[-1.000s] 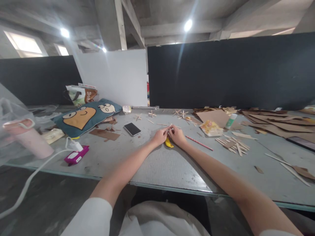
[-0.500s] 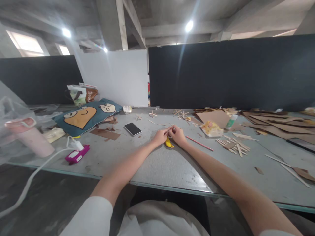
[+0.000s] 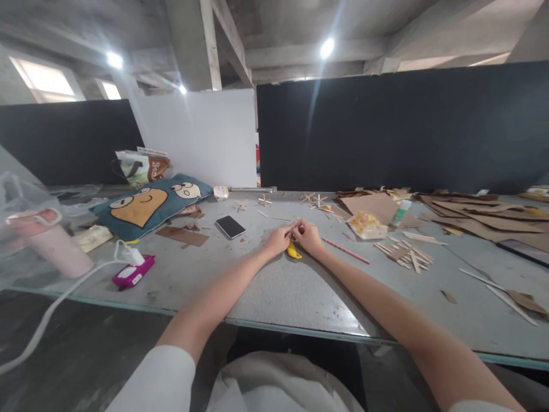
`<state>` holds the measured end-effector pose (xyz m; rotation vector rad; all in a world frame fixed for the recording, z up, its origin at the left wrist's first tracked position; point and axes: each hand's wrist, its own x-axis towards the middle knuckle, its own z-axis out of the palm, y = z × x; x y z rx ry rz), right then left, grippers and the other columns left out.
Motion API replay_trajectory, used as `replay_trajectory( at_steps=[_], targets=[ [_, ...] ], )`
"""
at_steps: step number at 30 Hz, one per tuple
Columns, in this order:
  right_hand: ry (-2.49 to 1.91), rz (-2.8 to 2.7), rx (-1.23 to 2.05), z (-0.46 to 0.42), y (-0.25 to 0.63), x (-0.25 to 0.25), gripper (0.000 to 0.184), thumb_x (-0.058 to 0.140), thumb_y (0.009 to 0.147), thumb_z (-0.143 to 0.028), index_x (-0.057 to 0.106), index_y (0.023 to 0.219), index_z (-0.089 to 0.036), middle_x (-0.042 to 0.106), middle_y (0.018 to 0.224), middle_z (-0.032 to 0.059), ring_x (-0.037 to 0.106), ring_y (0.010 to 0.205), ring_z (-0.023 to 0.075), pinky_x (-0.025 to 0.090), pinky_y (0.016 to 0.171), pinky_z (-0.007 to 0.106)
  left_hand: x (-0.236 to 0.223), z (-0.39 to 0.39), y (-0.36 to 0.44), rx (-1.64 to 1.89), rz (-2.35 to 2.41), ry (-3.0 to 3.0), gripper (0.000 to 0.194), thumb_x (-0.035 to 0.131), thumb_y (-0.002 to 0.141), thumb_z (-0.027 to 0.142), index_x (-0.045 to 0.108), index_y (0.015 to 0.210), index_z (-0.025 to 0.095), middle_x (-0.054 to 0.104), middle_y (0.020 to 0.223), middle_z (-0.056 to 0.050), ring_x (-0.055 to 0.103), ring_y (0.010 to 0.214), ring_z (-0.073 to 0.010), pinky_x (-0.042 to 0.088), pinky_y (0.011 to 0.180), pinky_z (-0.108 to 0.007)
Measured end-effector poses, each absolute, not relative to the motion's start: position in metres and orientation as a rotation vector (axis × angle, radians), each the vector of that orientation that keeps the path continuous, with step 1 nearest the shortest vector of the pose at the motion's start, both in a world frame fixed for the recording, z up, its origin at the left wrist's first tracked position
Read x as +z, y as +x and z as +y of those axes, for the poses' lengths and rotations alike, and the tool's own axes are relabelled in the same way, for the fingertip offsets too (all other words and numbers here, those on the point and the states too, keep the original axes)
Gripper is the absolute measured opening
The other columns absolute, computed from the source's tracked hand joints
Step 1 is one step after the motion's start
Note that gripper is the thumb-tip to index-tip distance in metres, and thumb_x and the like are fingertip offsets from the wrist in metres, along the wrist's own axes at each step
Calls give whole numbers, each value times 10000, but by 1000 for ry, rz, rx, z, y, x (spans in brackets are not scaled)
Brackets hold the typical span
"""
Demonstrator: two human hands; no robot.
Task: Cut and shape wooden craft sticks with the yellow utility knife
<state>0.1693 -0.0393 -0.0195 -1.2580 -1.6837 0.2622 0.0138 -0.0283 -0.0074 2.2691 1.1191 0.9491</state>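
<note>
At the middle of the grey table [image 3: 274, 286], my left hand [image 3: 281, 239] and my right hand [image 3: 307, 236] meet, fingertips pinched close together. Whatever sits between the fingers is too small and too covered to make out. Just below the fingertips lies a small yellow curved object [image 3: 293, 250], banana-like in shape, its upper end hidden by the hands. A red-and-white patterned pencil or stick [image 3: 345, 250] rests on the table right of my right hand.
Left of my hands are a phone [image 3: 230, 226], a purple power socket [image 3: 134, 271], a pink bottle [image 3: 54, 243] and a blue cushion [image 3: 141, 203]. To the right lie wooden sticks [image 3: 405, 254], a yellow packet [image 3: 366, 225], a glue stick [image 3: 400, 213] and cardboard sheets [image 3: 480, 214].
Both hands stay in nearly the same place and pose, with at most a slight shift of the fingers. The whole view has moved a little.
</note>
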Motion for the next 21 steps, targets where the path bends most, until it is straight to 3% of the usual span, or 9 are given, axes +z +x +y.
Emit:
replay_trajectory(
  at_steps=[6, 11, 21],
  targets=[
    [-1270, -1688, 249, -39, 168, -19, 108, 503, 846, -297, 485, 749, -251, 682, 617, -5, 628, 574, 173, 450, 652, 269, -8, -28, 13, 941, 1114, 2287, 549, 526, 956, 58, 614, 1461, 257, 727, 1346, -71, 711, 1214, -211, 513, 1091, -355],
    [-1277, -1699, 239, -40, 169, -19, 111, 501, 864, -301, 525, 773, -243, 704, 649, 3, 638, 598, 174, 457, 661, 269, -5, -30, 13, 948, 1102, 2295, 572, 519, 946, 43, 627, 1449, 291, 665, 1434, -50, 669, 1289, -210, 501, 1111, -347],
    [-1375, -1714, 160, -39, 168, -19, 142, 504, 886, -282, 575, 774, -230, 717, 718, 31, 648, 682, 191, 432, 658, 268, -4, -33, 15, 955, 1142, 2283, 523, 525, 975, 64, 648, 1435, 282, 678, 1426, -51, 639, 1336, -223, 488, 1126, -341]
  ],
)
